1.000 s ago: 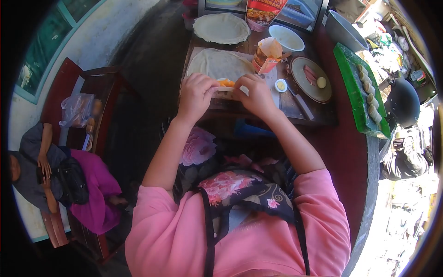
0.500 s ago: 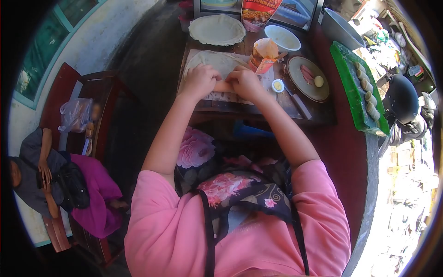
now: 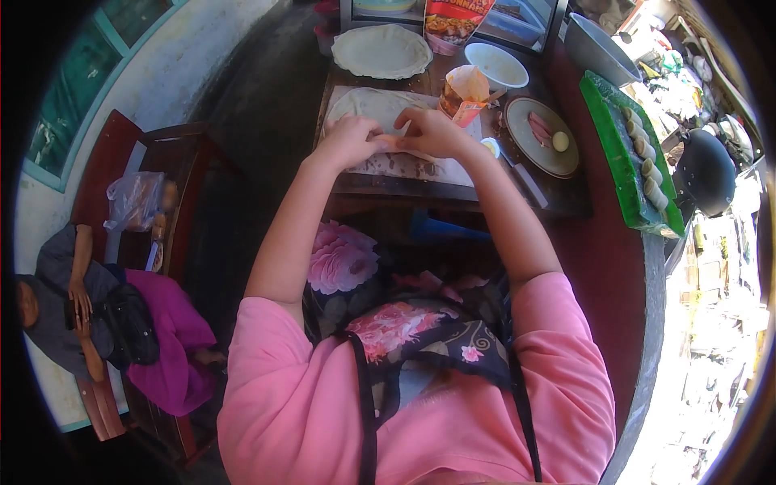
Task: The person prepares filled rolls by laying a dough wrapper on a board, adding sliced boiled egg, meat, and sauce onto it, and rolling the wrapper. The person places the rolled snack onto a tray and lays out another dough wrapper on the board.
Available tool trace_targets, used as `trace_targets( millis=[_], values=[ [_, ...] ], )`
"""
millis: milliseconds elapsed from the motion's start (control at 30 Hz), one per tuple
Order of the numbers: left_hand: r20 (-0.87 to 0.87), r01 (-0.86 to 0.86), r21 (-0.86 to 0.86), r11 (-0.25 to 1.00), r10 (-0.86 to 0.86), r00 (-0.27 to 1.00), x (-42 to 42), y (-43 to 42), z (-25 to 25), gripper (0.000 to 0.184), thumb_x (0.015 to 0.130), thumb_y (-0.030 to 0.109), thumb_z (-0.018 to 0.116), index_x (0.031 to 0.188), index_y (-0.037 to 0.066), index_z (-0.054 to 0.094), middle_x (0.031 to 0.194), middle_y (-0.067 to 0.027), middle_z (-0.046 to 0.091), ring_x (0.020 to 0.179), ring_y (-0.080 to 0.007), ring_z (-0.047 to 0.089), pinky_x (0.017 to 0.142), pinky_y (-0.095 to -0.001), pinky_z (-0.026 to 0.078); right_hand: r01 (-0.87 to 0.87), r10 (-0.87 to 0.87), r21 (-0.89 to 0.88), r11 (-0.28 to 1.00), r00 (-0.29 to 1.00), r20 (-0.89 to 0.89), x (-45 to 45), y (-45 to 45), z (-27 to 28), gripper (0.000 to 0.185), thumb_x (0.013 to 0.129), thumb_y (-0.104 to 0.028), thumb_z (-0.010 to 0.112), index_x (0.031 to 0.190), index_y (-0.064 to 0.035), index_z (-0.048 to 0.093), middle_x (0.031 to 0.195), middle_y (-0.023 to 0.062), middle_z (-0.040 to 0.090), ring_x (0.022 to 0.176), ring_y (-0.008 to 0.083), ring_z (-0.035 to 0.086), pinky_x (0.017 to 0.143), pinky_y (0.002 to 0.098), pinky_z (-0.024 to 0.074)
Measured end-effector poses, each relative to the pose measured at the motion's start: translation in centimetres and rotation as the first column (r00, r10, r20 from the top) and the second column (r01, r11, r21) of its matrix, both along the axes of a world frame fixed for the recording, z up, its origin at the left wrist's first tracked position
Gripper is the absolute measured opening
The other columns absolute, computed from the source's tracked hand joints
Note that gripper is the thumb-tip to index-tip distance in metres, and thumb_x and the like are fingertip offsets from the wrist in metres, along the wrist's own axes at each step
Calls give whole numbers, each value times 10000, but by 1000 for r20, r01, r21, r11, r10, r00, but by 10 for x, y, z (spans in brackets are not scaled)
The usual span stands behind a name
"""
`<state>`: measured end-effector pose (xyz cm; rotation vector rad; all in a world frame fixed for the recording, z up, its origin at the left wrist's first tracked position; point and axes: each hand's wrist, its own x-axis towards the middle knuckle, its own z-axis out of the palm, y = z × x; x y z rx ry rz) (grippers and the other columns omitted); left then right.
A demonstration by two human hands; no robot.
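Observation:
A pale, thin wrapper sheet [image 3: 364, 103] lies on a spotted white board or paper [image 3: 416, 170] at the table's front edge. Its near edge is folded into a small roll [image 3: 396, 144], whose filling is hidden. My left hand [image 3: 349, 141] has its fingers curled on the left end of the roll. On the right end, my right hand [image 3: 440, 136] bends its fingers down, with thumb and forefinger at the fold. Just right of that hand, a cut egg half [image 3: 491, 146] is partly covered by my wrist. Behind it stands an opened orange packet [image 3: 464, 89].
A stack of wrappers [image 3: 381, 52], a mayonnaise pouch [image 3: 454, 23] and a white bowl [image 3: 497, 65] stand at the back. A knife [image 3: 529, 186] lies beside a plate [image 3: 517, 153] with pink strips and an egg. A green tray [image 3: 608, 149] holds several rolls. A person [image 3: 73, 299] sits left.
My right hand has lifted its knuckles and arched its fingers, shifting slightly right over the egg half. My left hand has moved a little, staying at the roll.

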<state>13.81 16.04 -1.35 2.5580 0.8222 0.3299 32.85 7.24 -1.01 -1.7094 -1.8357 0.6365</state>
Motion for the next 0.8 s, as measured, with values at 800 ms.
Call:
trace_targets(
  millis=[800],
  values=[
    [259,-247,195,949,193,946,-53,9,-12,110,725,73,683,825,56,641,785,-92,595,782,-267,612,710,-377,487,321,-449,553,769,887,110,-19,-6,1,160,772,-46,594,899,-61,689,932,140,644,832,351,633,739,424,505]
  ],
)
